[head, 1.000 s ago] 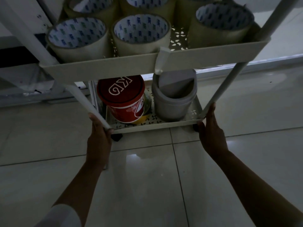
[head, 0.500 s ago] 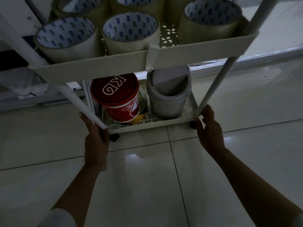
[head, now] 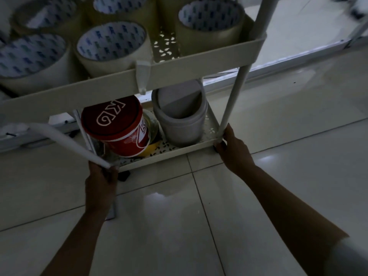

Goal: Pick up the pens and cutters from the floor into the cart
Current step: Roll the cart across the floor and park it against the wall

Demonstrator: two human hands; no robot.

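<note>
Pretty dim view from the head cam, but here's what I've got: the tiled floor (head: 278, 176) fills most of the frame, glossy and pale, and I can't spot any pens or cutters on the part of it that shows. The cart (head: 111, 90) is the big thing on top of that, a cream two-shelf job with white poles, seen from above and a bit blurred. Its upper shelf is packed with wide tape rolls (head: 111, 48) standing on end, printed cores facing up. Down on the lower shelf (head: 169, 153) a red bucket (head: 117, 126) with white lettering on its lid sits on the left, touching or just beside a grey bin (head: 181, 118) on the right, with something yellow poking out from under the bucket, can't tell what. My left hand (head: 100, 184) is at the near-left corner of the lower shelf, its grip closed around the bottom of the slanted white pole (head: 69, 144) there. My right hand (head: 234, 148) is at the near-right corner, fingers curled onto the shelf edge right where the upright pole meets it. A dark caster (head: 123, 176) peeks out beneath the shelf beside the left hand.
</note>
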